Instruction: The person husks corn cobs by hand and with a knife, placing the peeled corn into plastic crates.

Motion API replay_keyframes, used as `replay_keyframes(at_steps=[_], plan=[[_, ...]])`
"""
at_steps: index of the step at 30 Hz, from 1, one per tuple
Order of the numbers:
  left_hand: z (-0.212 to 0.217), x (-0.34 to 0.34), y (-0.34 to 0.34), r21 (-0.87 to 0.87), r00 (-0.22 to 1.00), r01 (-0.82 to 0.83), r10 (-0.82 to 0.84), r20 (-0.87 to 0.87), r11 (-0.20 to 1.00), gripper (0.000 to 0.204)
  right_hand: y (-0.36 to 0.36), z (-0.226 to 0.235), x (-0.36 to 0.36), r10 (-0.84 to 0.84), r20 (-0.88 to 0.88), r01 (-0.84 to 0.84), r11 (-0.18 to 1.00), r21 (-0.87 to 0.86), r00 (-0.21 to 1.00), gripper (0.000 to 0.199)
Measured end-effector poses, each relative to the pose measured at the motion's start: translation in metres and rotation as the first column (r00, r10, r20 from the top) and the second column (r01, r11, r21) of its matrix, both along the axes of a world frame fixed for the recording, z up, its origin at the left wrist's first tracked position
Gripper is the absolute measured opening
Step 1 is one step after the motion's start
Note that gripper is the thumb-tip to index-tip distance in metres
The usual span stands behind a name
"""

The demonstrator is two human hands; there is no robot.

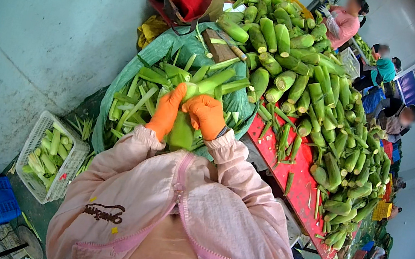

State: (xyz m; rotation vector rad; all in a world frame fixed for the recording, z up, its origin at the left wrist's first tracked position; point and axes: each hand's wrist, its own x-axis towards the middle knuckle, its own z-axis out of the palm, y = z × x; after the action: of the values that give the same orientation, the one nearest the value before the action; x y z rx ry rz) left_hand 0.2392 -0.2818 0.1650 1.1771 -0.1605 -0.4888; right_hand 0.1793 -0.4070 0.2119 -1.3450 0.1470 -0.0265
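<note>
In front of my chest an ear of corn [182, 132] points down toward me, its green husk leaves [210, 81] splayed out at the far end. My left hand [168, 110], in an orange glove, is closed around the ear's left side. From the right, my right hand [205, 116], gloved alike, has its fingers curled tight on the husk near the ear's top. Beneath both hands a large green sack [106, 111] gapes, full of stripped husk pieces [131, 107]. The fingertips are partly hidden by the leaves.
Unshucked corn [327, 112] is heaped on a red table [295, 184] at the right. A knife [232, 46] lies by a wooden block [218, 49] beyond the sack. A white basket [80, 154] of peeled ears stands lower left. Co-workers [342, 25] are at the far right.
</note>
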Motion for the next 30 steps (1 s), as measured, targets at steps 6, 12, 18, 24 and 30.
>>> replay_keyframes(at_steps=[6,12,18,24,30], plan=[[-0.022,0.038,-0.011,0.015,0.993,-0.104,0.103,0.052,0.994,0.063,0.007,-0.017,-0.015,0.012,-0.050,0.000,0.971,0.241,0.999,0.014],[0.007,0.021,-0.015,-0.292,0.958,0.136,-0.200,-0.205,0.947,0.059,0.003,-0.020,-0.011,-0.019,0.072,-0.012,0.914,0.406,0.997,0.014],[-0.048,0.038,-0.031,-0.090,0.999,0.005,-0.001,0.051,0.996,0.045,-0.012,-0.044,0.001,0.058,0.073,-0.089,0.820,0.565,0.996,0.017],[-0.055,0.158,0.051,-0.202,0.941,-0.328,0.300,-0.158,0.923,0.068,-0.010,-0.025,-0.050,0.071,-0.165,-0.045,0.987,0.156,0.984,0.021],[-0.016,0.119,0.030,-0.007,0.934,-0.328,0.325,0.150,0.945,0.069,-0.033,0.020,0.000,-0.073,0.035,0.070,0.995,0.074,0.997,0.024]])
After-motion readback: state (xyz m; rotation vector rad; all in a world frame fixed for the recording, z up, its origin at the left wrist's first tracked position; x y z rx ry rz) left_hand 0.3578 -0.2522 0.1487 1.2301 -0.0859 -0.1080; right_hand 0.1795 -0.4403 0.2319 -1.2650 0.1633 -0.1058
